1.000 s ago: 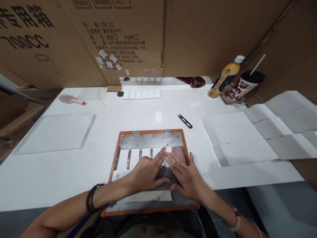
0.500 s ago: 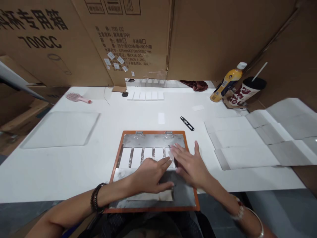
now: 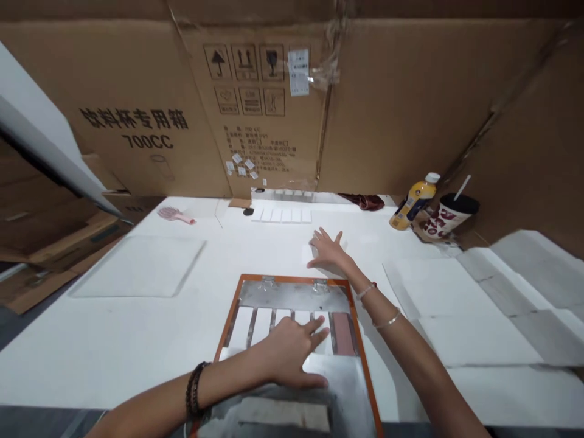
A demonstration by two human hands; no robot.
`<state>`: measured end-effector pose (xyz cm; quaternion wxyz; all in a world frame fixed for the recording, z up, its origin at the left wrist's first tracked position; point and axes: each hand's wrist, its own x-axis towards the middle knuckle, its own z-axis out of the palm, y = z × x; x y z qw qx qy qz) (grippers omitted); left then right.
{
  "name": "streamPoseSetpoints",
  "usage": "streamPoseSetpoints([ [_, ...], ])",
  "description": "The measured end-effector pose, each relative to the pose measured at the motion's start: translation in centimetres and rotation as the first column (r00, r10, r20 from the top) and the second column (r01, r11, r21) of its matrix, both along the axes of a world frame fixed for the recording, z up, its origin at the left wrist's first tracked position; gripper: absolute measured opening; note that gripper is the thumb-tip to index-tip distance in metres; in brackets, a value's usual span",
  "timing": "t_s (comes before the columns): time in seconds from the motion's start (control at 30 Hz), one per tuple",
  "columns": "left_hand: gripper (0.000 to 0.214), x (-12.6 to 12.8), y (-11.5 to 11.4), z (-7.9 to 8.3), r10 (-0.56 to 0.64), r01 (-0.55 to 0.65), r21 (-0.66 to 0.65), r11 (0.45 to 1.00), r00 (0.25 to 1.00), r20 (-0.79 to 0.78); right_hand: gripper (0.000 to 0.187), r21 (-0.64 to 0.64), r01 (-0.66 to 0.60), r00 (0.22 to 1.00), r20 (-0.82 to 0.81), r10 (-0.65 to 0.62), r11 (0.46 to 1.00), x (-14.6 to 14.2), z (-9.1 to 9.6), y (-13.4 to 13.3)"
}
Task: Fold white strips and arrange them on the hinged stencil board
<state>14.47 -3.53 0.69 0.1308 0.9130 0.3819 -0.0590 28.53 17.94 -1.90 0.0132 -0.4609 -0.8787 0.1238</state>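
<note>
My left hand [image 3: 292, 350] lies over an orange-framed metal board [image 3: 292, 296], fingers spread, with the fingertips on a white card [image 3: 325, 345] in its row. Several white cards stand side by side in slots there; the rightmost slot [image 3: 344, 333] shows a bare pinkish-brown surface. A beige block [image 3: 285, 413] lies on the lower part of the board, below my left hand. Beyond the board's top edge, my right hand [image 3: 326, 249] reaches out over the table with fingers spread. A loose white card [image 3: 308, 254] shows faintly beside its thumb.
A row of white cards [image 3: 283, 216] lies at the back by the cardboard wall [image 3: 387, 109]. A pink hairbrush [image 3: 177, 215] and a translucent sheet [image 3: 137, 266] are on the left. A yellow bottle [image 3: 413, 204], a cup with straw [image 3: 449, 216] and unfolded white cardboard [image 3: 479, 304] occupy the right.
My right hand has left the board and moved up to the table beyond it. The black thread snips are now hidden behind my right arm. The view has tilted upward.
</note>
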Motion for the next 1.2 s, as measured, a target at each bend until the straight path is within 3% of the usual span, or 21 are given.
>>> streamPoseSetpoints([
  [0.1, 0.067, -1.4, 1.3, 1.5, 0.055, -0.041, -0.076, 0.996, 0.980, 0.192, 0.038, 0.004, -0.009, 1.000, -0.014, 0.009, 1.000, -0.6, 0.0, -0.1],
  [0.23, 0.046, -3.9, 4.7, 5.1, 0.268, -0.263, -0.069, 0.962, 0.871, 0.411, 0.035, -0.018, 0.046, 0.995, -0.086, -0.047, 0.999, -1.7, -0.8, 0.0],
  [0.37, 0.035, -6.1, 8.8, 8.9, 0.393, -0.444, -0.004, 0.896, 0.788, 0.474, 0.035, -0.107, 0.129, 0.969, -0.200, -0.148, 0.986, -2.9, -1.5, 0.3],
  [0.47, 0.037, -7.0, 11.3, 10.5, 0.468, -0.548, 0.004, 0.837, 0.719, 0.514, 0.031, -0.204, 0.142, 0.926, -0.319, -0.203, 0.969, -3.5, -1.5, 0.9],
  [0.57, 0.037, -7.4, 13.3, 10.3, 0.539, -0.638, -0.035, 0.769, 0.618, 0.572, 0.028, -0.284, 0.081, 0.844, -0.490, -0.217, 0.955, -3.3, -0.8, 1.5],
  [0.67, 0.040, -7.5, 14.9, 8.8, 0.594, -0.667, -0.141, 0.732, 0.522, 0.612, 0.029, -0.308, -0.001, 0.708, -0.672, -0.217, 0.951, -2.7, 0.9, 1.7],
  [0.77, 0.049, -7.2, 16.2, 7.2, 0.629, -0.587, -0.308, 0.749, 0.483, 0.609, 0.040, -0.292, -0.035, 0.550, -0.804, -0.226, 0.956, -2.1, 3.0, 1.3],
  [0.87, 0.041, -6.7, 16.7, 6.3, 0.647, -0.460, -0.459, 0.760, 0.478, 0.594, 0.042, -0.279, -0.044, 0.433, -0.871, -0.233, 0.959, -1.8, 4.8, 0.3],
  [1.03, 0.032, -5.9, 16.5, 6.3, 0.669, -0.348, -0.572, 0.743, 0.416, 0.616, 0.038, -0.249, -0.051, 0.360, -0.908, -0.215, 0.967, -1.8, 6.7, -1.2],
  [1.2, 0.038, -5.8, 15.8, 7.3, 0.671, -0.275, -0.613, 0.741, 0.346, 0.656, 0.024, -0.112, -0.079, 0.351, -0.933, -0.077, 0.991, -1.5, 8.5, -2.5],
])
